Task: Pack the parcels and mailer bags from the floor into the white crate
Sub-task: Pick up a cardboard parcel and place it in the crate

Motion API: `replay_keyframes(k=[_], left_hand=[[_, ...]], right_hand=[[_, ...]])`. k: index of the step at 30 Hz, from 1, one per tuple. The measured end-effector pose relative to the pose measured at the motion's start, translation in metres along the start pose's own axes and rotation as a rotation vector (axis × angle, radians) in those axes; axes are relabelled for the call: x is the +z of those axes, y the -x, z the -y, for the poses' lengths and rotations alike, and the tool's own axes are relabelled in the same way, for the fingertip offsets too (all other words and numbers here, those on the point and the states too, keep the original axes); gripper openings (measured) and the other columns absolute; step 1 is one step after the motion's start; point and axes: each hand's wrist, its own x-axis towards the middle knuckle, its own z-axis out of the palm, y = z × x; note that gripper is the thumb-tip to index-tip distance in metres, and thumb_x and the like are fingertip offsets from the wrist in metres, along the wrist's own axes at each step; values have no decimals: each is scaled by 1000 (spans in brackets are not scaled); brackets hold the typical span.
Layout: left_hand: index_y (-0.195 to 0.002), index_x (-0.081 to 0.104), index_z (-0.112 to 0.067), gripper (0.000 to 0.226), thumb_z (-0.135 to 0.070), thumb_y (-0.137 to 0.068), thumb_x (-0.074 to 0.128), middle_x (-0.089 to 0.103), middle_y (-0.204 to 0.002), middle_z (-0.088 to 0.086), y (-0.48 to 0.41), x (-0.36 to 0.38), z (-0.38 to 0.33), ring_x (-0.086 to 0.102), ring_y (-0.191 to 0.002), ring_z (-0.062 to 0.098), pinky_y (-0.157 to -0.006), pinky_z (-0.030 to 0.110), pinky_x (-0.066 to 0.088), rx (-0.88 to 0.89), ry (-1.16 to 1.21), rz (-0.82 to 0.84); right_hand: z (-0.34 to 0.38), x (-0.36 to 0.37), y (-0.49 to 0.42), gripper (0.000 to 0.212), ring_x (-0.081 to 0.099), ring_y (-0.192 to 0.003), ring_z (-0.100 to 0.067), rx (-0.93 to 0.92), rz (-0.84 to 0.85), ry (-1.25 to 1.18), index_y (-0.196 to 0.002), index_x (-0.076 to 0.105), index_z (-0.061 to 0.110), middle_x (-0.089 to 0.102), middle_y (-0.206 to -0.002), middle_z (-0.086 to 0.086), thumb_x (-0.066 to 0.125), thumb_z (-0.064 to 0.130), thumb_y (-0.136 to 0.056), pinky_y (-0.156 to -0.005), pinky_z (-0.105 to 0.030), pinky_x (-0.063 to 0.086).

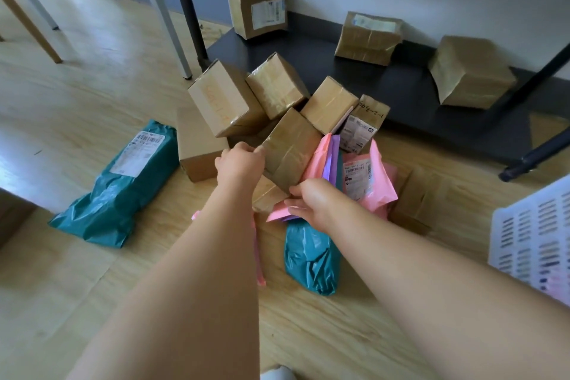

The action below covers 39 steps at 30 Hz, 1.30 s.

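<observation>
A heap of taped cardboard parcels lies on the wood floor in front of me. My left hand [239,162] grips the left edge of a taped brown parcel [290,148] in the middle of the heap. My right hand [311,202] holds that parcel's near lower corner, its fingers also against a pink mailer bag [374,185] and a purple one [333,157]. A teal mailer bag [308,256] lies under my right wrist. A larger teal bag [126,182] lies apart to the left. The white slotted crate [536,237] shows at the right edge.
More parcels [368,37] sit on a black shelf base [308,49] by the wall, one box [259,6] standing upright. Table and shelf legs [185,9] rise at the back left. A black bar [536,157] runs low at the right.
</observation>
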Motion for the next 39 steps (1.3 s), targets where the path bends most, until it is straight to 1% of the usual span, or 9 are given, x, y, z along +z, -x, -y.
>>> replay_keyframes(k=[7, 10, 13, 16, 19, 24, 28, 31, 39], left_hand=[[-124, 54, -11, 33, -12, -95, 38, 56, -100, 7, 29, -7, -46, 51, -78, 21, -57, 28, 37, -37, 137, 10], [-128, 53, -13, 35, -13, -95, 41, 56, -105, 7, 48, -7, -67, 53, -91, 24, -74, 33, 45, -47, 193, 39], [-126, 53, -11, 32, -16, -97, 41, 54, -99, 5, 74, -8, -82, 53, -84, 20, -78, 32, 47, -26, 219, 49], [-123, 55, -8, 30, -16, -97, 42, 57, -101, 7, 103, -19, -100, 55, -90, 24, -77, 33, 47, 37, 171, 78], [-125, 58, -1, 34, -16, -97, 45, 60, -123, 18, 135, -35, -122, 58, -113, 34, -89, 38, 48, 142, 121, 149], [-113, 63, 2, 30, -14, -96, 45, 56, -95, 12, 202, -46, -163, 51, -85, 23, -75, 36, 46, 334, 46, 188], [-124, 62, -4, 34, -20, -96, 51, 63, -113, 9, 251, -46, -185, 61, -102, 24, -85, 30, 48, 482, 108, 330], [-125, 60, -20, 33, -29, -93, 58, 66, -109, -4, 288, -39, -191, 62, -88, 8, -64, 19, 46, 532, 209, 431], [-123, 55, -28, 38, -22, -87, 67, 61, -119, -12, 323, 27, -195, 60, -104, 11, -86, 27, 52, 631, 212, 521]], right_hand=[[12, -36, 28, 29, 61, -112, -33, 6, -17, -54, -126, 55, 3, 62, -122, -20, 51, 9, -98, -87, -39, 55], [20, -54, 51, 29, 59, -116, -38, -32, -17, -110, -126, 54, 7, 60, -127, -21, 52, 13, -98, -92, -45, 53], [23, -77, 71, 22, 57, -118, -39, -97, -32, -162, -113, 46, 19, 60, -117, -17, 60, 19, -96, -100, -53, 47], [27, -93, 97, 51, 61, -110, -39, -113, -9, -178, -134, 43, 19, 62, -118, -16, 66, 30, -90, -89, -54, 53], [27, -108, 130, 43, 61, -108, -40, -142, -21, -172, -136, 45, 13, 61, -118, -20, 56, 25, -96, -91, -55, 52], [31, -159, 188, 24, 62, -93, -32, -254, -37, -175, -118, 56, 5, 64, -108, -17, 50, 17, -98, -83, -48, 51], [36, -208, 229, 14, 67, -91, -27, -328, -105, -134, -103, 62, 3, 69, -102, -14, 55, 10, -95, -81, -44, 55], [34, -247, 257, 18, 70, -92, -29, -342, -134, -95, -106, 65, -2, 70, -106, -16, 59, 6, -91, -75, -42, 58], [13, -314, 278, 26, 66, -95, -27, -422, -271, -12, -106, 66, 3, 68, -109, -18, 55, -8, -85, -72, -35, 56]])
